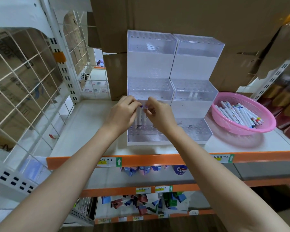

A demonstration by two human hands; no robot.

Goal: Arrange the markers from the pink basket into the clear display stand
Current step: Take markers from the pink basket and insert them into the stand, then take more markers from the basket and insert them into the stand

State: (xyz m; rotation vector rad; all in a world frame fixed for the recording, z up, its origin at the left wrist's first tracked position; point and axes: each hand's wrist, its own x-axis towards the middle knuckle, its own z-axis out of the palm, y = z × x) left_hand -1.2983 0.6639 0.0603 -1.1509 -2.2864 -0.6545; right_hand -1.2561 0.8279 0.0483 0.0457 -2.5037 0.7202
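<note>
1. Only a small part of the task is judged to be done: most holes in the clear display stand (151, 91) are seen empty (two pale shapes in the middle tier of its right-hand half may be markers, but this cannot be told).
2. A purple-capped marker (139, 117) is held upright over the front, lowest tier of the stand's left half, its top pinched by the curled fingers of the left hand (124, 113).
3. A second marker (146, 120) is stood just beside it, its cap pinched between thumb and fingers of the right hand (159, 113).
4. Whether either tip is fully seated in a hole cannot be told.
5. A large heap of markers (238, 114) is left lying in the pink basket (228, 126), set on the shelf (90, 123) just right of the stand; nearly all the arranging is therefore judged to remain.
</note>
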